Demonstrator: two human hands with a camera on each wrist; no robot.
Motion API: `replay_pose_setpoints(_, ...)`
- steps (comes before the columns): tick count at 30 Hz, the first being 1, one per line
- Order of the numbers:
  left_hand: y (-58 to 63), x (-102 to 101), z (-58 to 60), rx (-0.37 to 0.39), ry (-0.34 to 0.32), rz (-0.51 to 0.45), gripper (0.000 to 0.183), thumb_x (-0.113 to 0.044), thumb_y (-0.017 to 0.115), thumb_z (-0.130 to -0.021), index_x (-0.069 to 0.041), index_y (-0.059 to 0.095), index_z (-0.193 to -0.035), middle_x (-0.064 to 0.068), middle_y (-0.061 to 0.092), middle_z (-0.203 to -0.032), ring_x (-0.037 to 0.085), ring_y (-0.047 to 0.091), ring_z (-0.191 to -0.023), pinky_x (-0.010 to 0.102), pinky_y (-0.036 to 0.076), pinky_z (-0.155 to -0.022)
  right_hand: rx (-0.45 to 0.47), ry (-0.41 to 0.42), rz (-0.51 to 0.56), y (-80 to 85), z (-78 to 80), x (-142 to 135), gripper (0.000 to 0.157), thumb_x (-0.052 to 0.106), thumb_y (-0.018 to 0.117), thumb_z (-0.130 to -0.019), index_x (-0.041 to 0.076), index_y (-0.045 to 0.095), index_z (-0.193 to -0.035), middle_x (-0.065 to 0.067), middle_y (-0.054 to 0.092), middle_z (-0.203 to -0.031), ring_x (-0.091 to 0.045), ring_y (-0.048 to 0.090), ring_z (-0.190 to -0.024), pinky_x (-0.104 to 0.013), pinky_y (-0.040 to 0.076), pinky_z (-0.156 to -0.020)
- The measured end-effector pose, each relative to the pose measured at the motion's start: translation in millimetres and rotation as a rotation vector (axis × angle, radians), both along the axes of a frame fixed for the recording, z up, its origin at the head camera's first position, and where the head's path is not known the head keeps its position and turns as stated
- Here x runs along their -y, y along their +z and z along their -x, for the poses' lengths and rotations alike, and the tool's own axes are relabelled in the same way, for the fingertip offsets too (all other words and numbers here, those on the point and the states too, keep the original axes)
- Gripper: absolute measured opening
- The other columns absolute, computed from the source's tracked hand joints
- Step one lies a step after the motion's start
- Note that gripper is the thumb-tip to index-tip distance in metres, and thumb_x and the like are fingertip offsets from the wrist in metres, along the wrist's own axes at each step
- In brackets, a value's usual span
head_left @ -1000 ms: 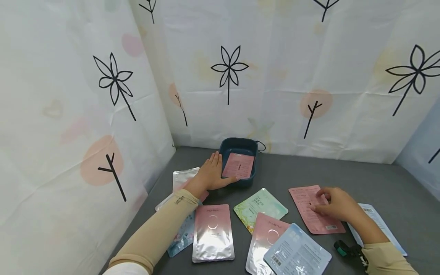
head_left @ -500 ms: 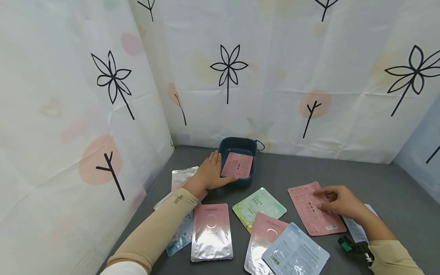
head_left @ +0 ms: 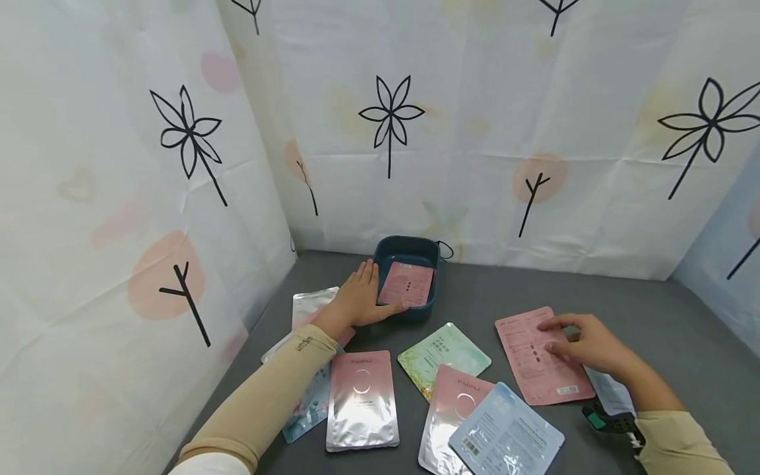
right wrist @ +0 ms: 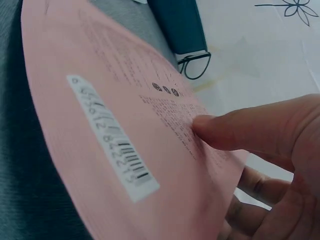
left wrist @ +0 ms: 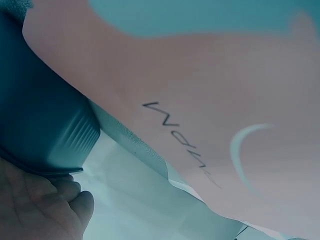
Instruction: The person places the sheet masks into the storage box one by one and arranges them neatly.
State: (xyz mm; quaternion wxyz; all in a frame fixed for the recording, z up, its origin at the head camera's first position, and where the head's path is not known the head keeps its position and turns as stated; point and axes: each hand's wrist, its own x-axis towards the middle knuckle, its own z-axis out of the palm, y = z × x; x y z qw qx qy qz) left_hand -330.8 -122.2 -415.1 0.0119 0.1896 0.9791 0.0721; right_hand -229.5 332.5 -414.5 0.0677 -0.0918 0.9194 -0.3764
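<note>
My left hand rests on the left and front rim of a dark teal bin, fingers straight and thumb spread. A pink sheet mask packet lies inside the bin. At the right, my right hand pinches another pink sheet mask packet by its right edge. In the right wrist view this packet is tilted, with the thumb on its printed face and the other fingers behind. The left wrist view shows the bin's side and a pink packet close to the camera.
Between the arms lie a silver-pink packet, a green packet, another silver-pink packet and a blue one overlapping it. More packets lie partly under the left arm. A black device hangs at the right wrist. Patterned cloth stands behind.
My right hand has taken the pink packet between thumb and fingers and raised its far end slightly. My left hand has stayed on the bin. The view has shifted a little.
</note>
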Motion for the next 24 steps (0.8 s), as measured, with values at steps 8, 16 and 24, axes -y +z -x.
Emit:
replay_pose_setpoints(8,-0.1,-0.5,0.9,0.000,-0.003,-0.008,0.119,-0.082,0.049,-0.094,0.004,0.013,-0.168,0.024,0.010,-0.177,0.037,0.010,-0.167,0.053,0.018,-0.134,-0.107,0.004,0.011,11.9,2.0,8.1,0.041,0.011,0.075,-0.097,-0.007,0.068,-0.133,-0.042,0.052,-0.145,-0.041,0.075,-0.102,-0.031,0.062,-0.068)
replay_pose_setpoints(16,0.5,-0.8,-0.3,0.007,-0.002,-0.009,0.120,-0.083,0.048,-0.094,0.004,0.011,-0.168,0.024,0.008,-0.178,0.037,0.008,-0.167,0.053,0.016,-0.134,-0.155,0.002,0.059,20.3,12.3,23.0,0.042,0.009,0.073,-0.096,-0.008,0.068,-0.134,-0.035,0.065,-0.131,-0.028,0.075,-0.093,-0.030,0.059,-0.063)
replay_pose_setpoints(24,-0.9,-0.1,0.5,0.001,-0.008,-0.007,0.120,-0.083,0.046,-0.095,0.004,0.010,-0.168,0.025,0.008,-0.178,0.037,0.009,-0.167,0.053,0.017,-0.134,-0.162,0.000,0.093,29.9,19.4,35.7,0.044,0.010,0.073,-0.097,-0.007,0.066,-0.138,-0.038,0.060,-0.139,-0.042,0.075,-0.108,-0.030,0.060,-0.068)
